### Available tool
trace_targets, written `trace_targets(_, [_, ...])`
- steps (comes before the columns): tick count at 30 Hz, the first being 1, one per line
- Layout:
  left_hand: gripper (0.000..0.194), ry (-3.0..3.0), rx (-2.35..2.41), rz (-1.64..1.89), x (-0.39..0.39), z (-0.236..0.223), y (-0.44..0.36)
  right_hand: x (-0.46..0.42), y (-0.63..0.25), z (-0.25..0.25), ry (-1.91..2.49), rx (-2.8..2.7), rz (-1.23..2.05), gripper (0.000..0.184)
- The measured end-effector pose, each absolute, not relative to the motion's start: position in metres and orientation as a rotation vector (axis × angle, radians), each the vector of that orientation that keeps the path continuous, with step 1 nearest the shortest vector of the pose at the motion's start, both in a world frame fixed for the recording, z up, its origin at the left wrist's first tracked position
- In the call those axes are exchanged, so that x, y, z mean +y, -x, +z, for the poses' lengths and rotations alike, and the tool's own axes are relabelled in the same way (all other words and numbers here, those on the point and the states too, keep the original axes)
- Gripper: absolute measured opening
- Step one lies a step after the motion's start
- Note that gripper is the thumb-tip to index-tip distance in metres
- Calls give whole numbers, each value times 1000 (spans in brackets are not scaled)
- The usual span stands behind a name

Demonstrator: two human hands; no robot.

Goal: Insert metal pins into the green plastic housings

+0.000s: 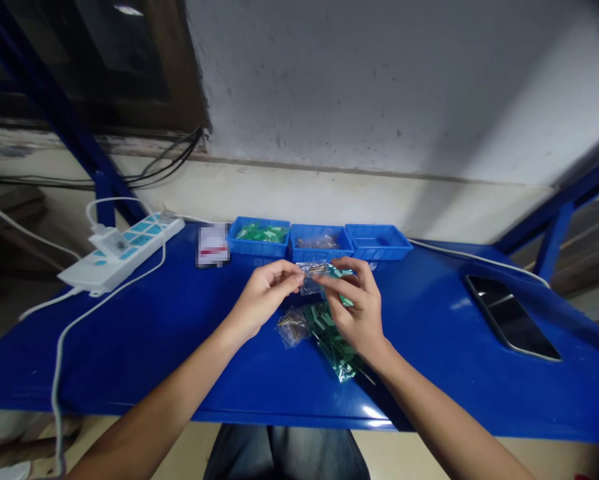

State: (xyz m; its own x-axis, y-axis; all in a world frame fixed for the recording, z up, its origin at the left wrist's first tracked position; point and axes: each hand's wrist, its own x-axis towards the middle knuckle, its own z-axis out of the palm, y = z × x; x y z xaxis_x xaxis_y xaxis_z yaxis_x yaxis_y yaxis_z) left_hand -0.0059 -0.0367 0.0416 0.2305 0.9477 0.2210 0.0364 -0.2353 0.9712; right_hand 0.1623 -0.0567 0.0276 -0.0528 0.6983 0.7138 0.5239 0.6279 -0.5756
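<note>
A small clear plastic bag [313, 269] with thin metal pieces in it is held up over the middle of the blue table. My left hand [267, 293] pinches its left edge between thumb and forefinger. On the other side, the bent fingers of my right hand [357, 303] close at the bag's right part; their grip is partly hidden. Below my hands lies another clear bag of metal pieces [293, 325]. Beside it, under my right hand, rests a larger heap of green pieces in clear plastic [343, 360], partly covered by that hand.
Three blue bins stand along the back: one with green pieces [262, 232], one with clear bags [319, 241], and a right bin [379, 243]. A white power strip [124, 257] with cables lies left, near a blurred card [213, 245]. A phone [512, 317] lies right.
</note>
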Motion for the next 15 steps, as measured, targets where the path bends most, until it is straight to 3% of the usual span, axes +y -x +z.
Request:
trace_targets(5, [11, -2155, 1044, 1436, -41, 40, 5, -53, -164, 29, 1052, -1660, 506, 17])
trace_targets(9, [18, -2520, 959, 1440, -42, 37, 5, -45, -166, 24, 1005, -1482, 857, 35])
trace_targets(15, [15, -2395, 997, 1125, -43, 34, 0, -44, -165, 25, 1110, -1489, 732, 20])
